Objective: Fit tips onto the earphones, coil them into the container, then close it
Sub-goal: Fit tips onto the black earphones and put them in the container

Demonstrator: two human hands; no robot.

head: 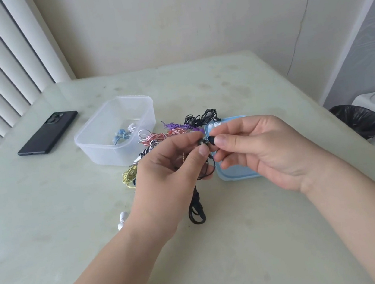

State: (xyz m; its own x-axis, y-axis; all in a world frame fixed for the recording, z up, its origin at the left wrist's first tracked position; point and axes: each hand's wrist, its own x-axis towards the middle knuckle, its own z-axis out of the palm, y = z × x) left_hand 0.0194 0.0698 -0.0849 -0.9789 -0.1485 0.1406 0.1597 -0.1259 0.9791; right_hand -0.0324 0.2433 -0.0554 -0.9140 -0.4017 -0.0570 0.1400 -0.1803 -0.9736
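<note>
A pale green table [245, 242] filled the view. On it at ten o'clock from the hands stood the clear, open container [100, 152], with a blue coiled earphone set [121, 136] lying inside. Farther out at ten o'clock lay a dark phone [47, 133]. The blue lid [237, 173] lay flat on the table at four o'clock from the container, partly hidden by the right hand. It carried a few white tips [215, 126] at its far edge.

A heap of coiled earphones [172, 129] in purple, pink, yellow and black sat at twelve o'clock from the hands, between container and lid. The left hand [169, 173] had its fingers curled and pinched a dark earbud [202, 142] between thumb and forefinger. The earbud's black cable [195, 211] hung in loops toward six o'clock. The right hand [262, 147] pinched a small black tip [211, 140] with thumb and forefinger, its other fingers loosely bent. The tip was just at three o'clock of the earbud, and whether they touched could not be told.
</note>
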